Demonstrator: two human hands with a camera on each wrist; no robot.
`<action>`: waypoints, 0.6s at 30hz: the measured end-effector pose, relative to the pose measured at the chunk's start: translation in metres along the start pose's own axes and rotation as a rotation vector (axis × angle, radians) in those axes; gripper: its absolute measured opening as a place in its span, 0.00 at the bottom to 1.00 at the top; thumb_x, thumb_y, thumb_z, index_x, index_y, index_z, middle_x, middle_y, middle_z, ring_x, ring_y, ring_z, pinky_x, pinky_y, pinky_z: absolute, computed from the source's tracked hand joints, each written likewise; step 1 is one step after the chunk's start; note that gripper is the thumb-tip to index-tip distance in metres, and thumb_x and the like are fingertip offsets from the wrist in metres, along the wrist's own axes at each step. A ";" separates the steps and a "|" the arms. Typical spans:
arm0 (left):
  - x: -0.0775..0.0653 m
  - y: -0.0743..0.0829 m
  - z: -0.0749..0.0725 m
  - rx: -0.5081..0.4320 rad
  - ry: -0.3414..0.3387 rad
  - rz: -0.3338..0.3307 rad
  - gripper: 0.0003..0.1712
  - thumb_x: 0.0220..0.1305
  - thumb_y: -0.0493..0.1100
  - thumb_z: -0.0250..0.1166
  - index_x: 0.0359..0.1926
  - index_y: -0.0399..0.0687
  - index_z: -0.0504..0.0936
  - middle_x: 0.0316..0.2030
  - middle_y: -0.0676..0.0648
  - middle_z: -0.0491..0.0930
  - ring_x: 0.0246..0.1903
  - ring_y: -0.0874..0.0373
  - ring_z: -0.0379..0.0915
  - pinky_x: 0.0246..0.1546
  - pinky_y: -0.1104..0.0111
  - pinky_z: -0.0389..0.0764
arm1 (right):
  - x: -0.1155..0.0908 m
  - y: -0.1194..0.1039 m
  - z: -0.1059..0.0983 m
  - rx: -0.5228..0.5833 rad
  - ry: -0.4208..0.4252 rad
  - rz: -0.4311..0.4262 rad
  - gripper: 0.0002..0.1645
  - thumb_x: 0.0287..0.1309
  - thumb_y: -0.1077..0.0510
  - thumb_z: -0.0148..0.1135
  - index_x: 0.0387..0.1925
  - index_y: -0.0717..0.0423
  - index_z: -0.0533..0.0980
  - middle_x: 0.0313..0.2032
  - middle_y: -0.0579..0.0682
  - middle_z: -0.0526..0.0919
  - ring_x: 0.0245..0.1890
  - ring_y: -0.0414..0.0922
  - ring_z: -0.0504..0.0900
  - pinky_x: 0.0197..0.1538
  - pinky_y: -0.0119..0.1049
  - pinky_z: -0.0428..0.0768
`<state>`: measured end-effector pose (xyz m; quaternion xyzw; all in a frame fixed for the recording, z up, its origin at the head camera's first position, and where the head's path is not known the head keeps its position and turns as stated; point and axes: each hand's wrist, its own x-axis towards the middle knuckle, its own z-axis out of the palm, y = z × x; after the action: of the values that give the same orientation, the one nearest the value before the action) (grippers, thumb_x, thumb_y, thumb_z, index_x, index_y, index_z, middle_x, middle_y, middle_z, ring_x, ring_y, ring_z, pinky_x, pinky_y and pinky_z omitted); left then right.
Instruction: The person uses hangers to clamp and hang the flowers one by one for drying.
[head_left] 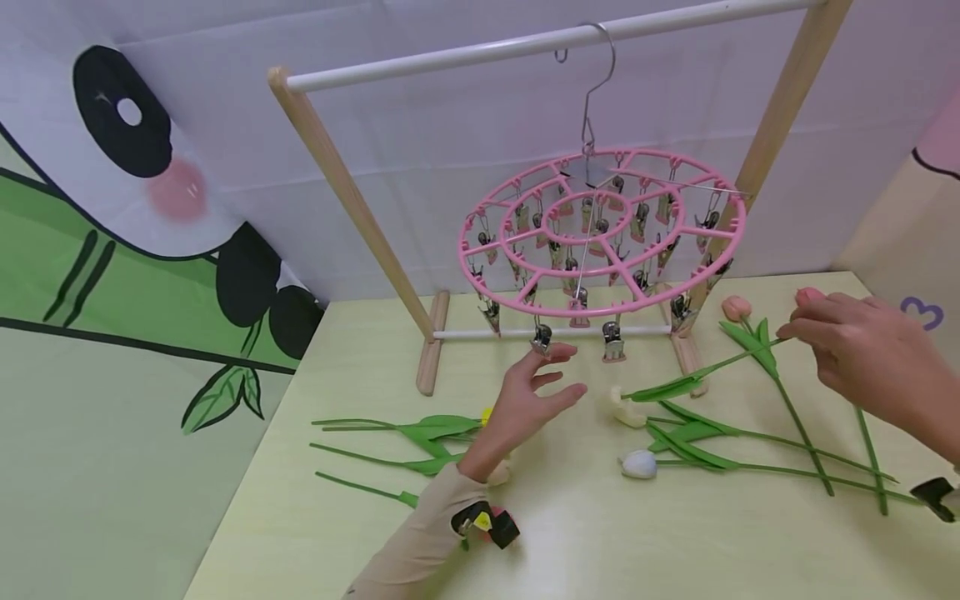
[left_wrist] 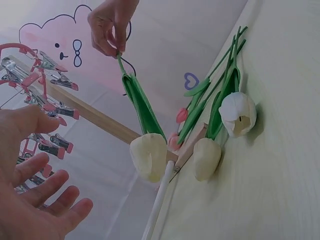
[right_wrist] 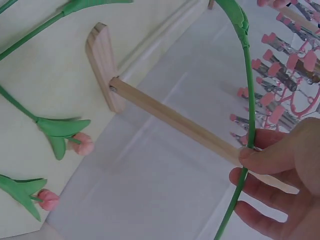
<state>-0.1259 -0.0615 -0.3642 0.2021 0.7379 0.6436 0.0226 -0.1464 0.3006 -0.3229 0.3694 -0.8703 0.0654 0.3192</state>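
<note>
My right hand (head_left: 870, 346) pinches the thin green stem (right_wrist: 250, 100) of an artificial cream tulip (left_wrist: 149, 156), raised off the table with its bloom lower than the hand. My left hand (head_left: 525, 396) is under the front rim of a pink round clip hanger (head_left: 600, 315), fingers spread and holding nothing. Its fingertips are close to a hanging metal clip (head_left: 542, 337); whether they touch I cannot tell. Another clip (head_left: 612, 342) dangles to its right. A white tulip (head_left: 638, 464) and a second cream tulip (left_wrist: 206, 159) lie on the table below the held one.
The hanger's hook (head_left: 611, 62) hangs from a white rod (head_left: 465, 55) on a wooden stand (head_left: 352, 192). Pink tulips (head_left: 737, 308) lie at the right. More tulips with green leaves (head_left: 435, 429) lie left, partly behind my left arm.
</note>
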 end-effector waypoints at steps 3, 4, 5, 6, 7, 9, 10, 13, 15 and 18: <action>0.002 0.002 0.003 -0.011 -0.007 -0.014 0.26 0.57 0.31 0.65 0.57 0.30 0.70 0.57 0.35 0.70 0.60 0.41 0.64 0.60 0.52 0.69 | 0.006 -0.006 -0.003 -0.020 -0.026 -0.007 0.19 0.21 0.77 0.62 0.23 0.60 0.81 0.29 0.58 0.80 0.37 0.60 0.80 0.26 0.51 0.75; 0.003 0.003 0.004 -0.017 -0.008 -0.016 0.26 0.57 0.30 0.65 0.57 0.30 0.70 0.57 0.35 0.70 0.60 0.41 0.64 0.60 0.52 0.69 | 0.008 -0.008 -0.004 -0.021 -0.035 -0.006 0.20 0.19 0.78 0.63 0.23 0.60 0.81 0.28 0.57 0.80 0.37 0.60 0.80 0.26 0.52 0.75; 0.004 0.003 0.005 -0.022 -0.008 -0.018 0.26 0.57 0.30 0.65 0.57 0.30 0.70 0.57 0.36 0.70 0.60 0.41 0.64 0.60 0.52 0.69 | 0.010 -0.010 -0.005 -0.025 -0.042 -0.010 0.20 0.18 0.78 0.63 0.22 0.59 0.80 0.27 0.56 0.79 0.36 0.59 0.79 0.26 0.52 0.75; 0.004 0.004 0.006 -0.024 -0.011 -0.020 0.26 0.57 0.30 0.65 0.57 0.30 0.70 0.57 0.36 0.70 0.60 0.41 0.64 0.60 0.53 0.70 | 0.012 -0.012 -0.006 -0.027 -0.048 -0.014 0.20 0.18 0.78 0.64 0.22 0.59 0.80 0.27 0.56 0.79 0.35 0.58 0.79 0.26 0.52 0.74; 0.005 0.005 0.006 -0.028 -0.010 -0.020 0.26 0.57 0.30 0.65 0.56 0.30 0.70 0.57 0.36 0.70 0.60 0.41 0.64 0.60 0.53 0.70 | 0.014 -0.014 -0.007 -0.027 -0.052 -0.018 0.20 0.17 0.78 0.64 0.23 0.59 0.80 0.27 0.55 0.79 0.34 0.57 0.78 0.26 0.51 0.74; 0.007 0.006 0.007 -0.030 -0.010 -0.020 0.25 0.57 0.30 0.65 0.56 0.29 0.70 0.57 0.35 0.70 0.59 0.42 0.65 0.59 0.53 0.70 | 0.018 -0.018 -0.008 -0.028 -0.048 -0.036 0.20 0.18 0.78 0.63 0.23 0.60 0.80 0.28 0.55 0.79 0.32 0.56 0.77 0.25 0.51 0.73; 0.008 0.007 0.007 -0.030 -0.012 -0.020 0.25 0.57 0.30 0.65 0.56 0.29 0.70 0.57 0.35 0.71 0.59 0.42 0.65 0.59 0.53 0.71 | 0.020 -0.019 -0.008 -0.024 -0.038 -0.048 0.20 0.18 0.78 0.63 0.23 0.60 0.80 0.27 0.56 0.79 0.31 0.56 0.77 0.24 0.50 0.73; 0.010 0.007 0.008 -0.033 -0.013 -0.022 0.24 0.57 0.30 0.65 0.55 0.29 0.71 0.56 0.34 0.71 0.58 0.42 0.66 0.58 0.54 0.72 | 0.024 -0.024 -0.008 -0.019 -0.015 -0.082 0.18 0.20 0.78 0.62 0.22 0.62 0.80 0.27 0.55 0.80 0.30 0.55 0.75 0.25 0.49 0.75; 0.012 0.008 0.008 -0.040 -0.017 -0.026 0.24 0.57 0.30 0.64 0.55 0.29 0.71 0.56 0.33 0.70 0.58 0.43 0.66 0.58 0.55 0.72 | 0.027 -0.026 -0.008 -0.020 -0.006 -0.097 0.18 0.20 0.79 0.63 0.21 0.62 0.80 0.26 0.56 0.79 0.29 0.55 0.75 0.27 0.50 0.76; 0.014 0.007 0.010 -0.068 -0.015 -0.033 0.24 0.57 0.29 0.64 0.55 0.29 0.71 0.55 0.34 0.71 0.58 0.44 0.67 0.57 0.57 0.73 | 0.029 -0.029 -0.008 -0.023 -0.004 -0.098 0.17 0.21 0.80 0.63 0.21 0.62 0.79 0.25 0.56 0.80 0.29 0.55 0.76 0.31 0.51 0.77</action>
<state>-0.1339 -0.0471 -0.3564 0.1939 0.7187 0.6662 0.0455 -0.1374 0.2650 -0.3025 0.4081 -0.8524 0.0389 0.3246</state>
